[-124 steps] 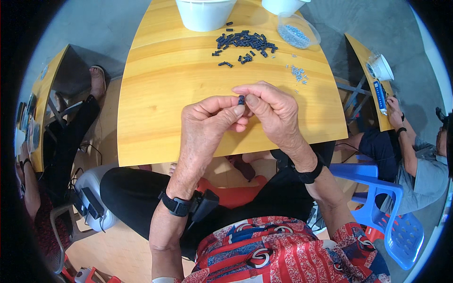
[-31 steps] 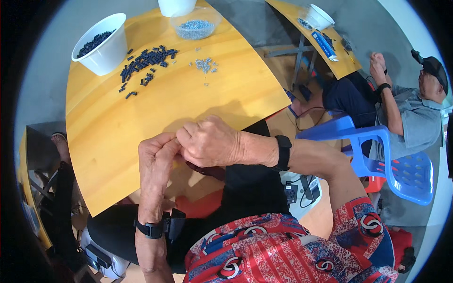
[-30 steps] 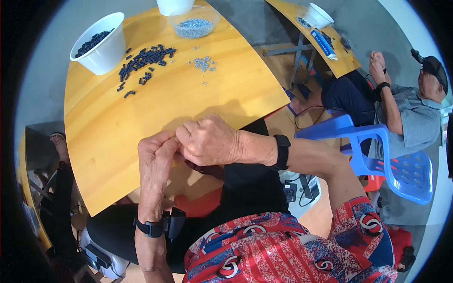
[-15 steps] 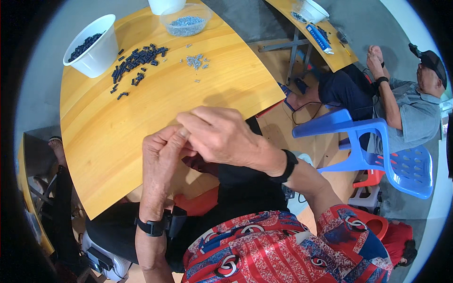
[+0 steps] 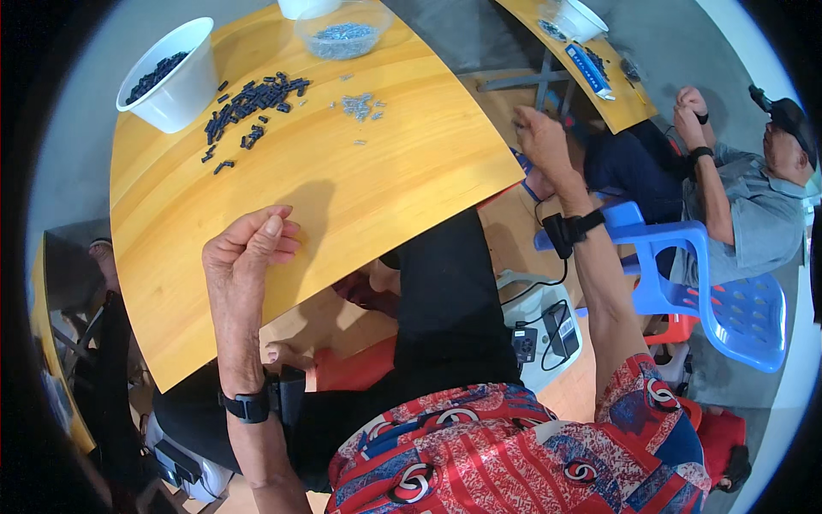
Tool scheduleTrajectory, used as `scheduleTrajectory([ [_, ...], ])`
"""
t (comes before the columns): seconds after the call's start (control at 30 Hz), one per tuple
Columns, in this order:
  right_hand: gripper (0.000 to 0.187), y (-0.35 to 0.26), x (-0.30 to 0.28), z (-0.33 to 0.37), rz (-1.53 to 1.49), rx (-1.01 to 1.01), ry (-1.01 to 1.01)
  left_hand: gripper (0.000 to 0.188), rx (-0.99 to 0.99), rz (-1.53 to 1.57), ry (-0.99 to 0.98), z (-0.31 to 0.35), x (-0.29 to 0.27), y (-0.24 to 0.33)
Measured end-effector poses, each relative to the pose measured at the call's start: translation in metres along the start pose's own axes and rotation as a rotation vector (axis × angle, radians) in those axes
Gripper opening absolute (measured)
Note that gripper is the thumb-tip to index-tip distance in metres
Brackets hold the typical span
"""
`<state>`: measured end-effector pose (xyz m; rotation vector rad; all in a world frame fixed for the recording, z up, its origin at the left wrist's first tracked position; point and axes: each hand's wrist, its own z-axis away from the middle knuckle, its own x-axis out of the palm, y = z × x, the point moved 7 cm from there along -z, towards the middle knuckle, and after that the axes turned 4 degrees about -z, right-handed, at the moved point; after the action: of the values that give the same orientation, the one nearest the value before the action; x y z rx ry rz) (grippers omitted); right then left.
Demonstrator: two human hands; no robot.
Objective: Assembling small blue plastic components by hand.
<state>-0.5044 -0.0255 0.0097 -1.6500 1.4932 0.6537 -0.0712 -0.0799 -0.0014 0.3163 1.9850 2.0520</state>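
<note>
Over the table's near part, my left hand (image 5: 250,246) is closed, thumb pressed against the bent fingers. Whatever is in that pinch, if anything, is hidden. Past the right table edge, my right hand (image 5: 546,147) is raised with loosely bent fingers, a gap between thumb and fingers and nothing visible in it. A pile of short black cylindrical pieces (image 5: 257,101) lies on the wooden table (image 5: 385,184), ahead of my left hand. To its right is a smaller scatter of shiny screw-like metal pieces (image 5: 357,106).
A white tub (image 5: 190,88) of black pieces stands far left. Near it are a clear bowl (image 5: 342,49) of metal pieces and another white container (image 5: 308,7). At right, a person (image 5: 741,184) sits at another table (image 5: 621,107); a blue plastic chair (image 5: 741,313) stands nearer.
My hands have come apart. The right one has swung up and right, past the table edge; the left has shifted left, still pinched.
</note>
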Motion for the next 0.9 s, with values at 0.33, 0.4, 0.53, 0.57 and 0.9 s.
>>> scheduleTrajectory([
  [0.33,0.032,-0.004,-0.007,-0.009,-0.583,0.439,-0.201,0.018,-0.034,0.059,0.055,0.001,-0.007,-0.007],
  [0.4,0.028,-0.056,-0.025,-0.034,-0.772,0.390,-0.272,0.018,-0.045,0.110,0.044,0.001,-0.006,-0.009],
  [0.53,0.025,-0.201,-0.015,-0.066,-0.900,0.075,-0.510,0.017,0.010,0.075,0.124,0.004,-0.021,-0.009],
  [0.57,0.025,-0.230,-0.012,-0.072,-0.820,-0.041,-0.523,0.016,0.043,0.056,0.146,0.003,-0.023,-0.005],
  [0.9,0.018,-0.313,0.106,-0.128,-0.507,-0.356,-0.485,0.010,0.302,-0.301,0.325,0.016,-0.064,0.013],
])
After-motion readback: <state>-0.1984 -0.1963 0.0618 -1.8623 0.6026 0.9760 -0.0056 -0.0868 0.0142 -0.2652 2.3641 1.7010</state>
